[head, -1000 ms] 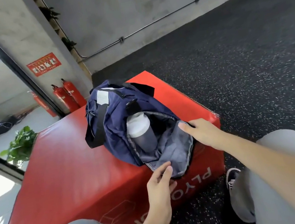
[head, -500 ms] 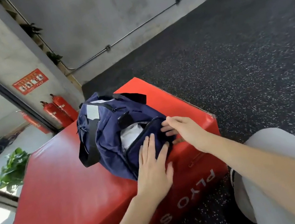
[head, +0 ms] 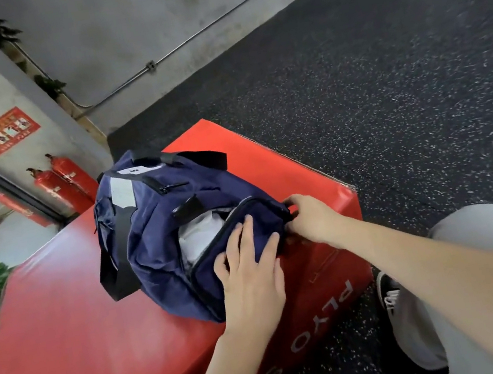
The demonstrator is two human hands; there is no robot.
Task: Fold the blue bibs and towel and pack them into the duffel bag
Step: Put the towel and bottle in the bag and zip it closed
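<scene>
Right hand: fingers curled, pinching the duffel bag's end at the zipper, fingertips hidden | Left hand: fingers straight, pressing the end flap flat | Pocket part-open, pale contents indistinct | Bag lies on red plyo box; bibs, towel unseen.
</scene>
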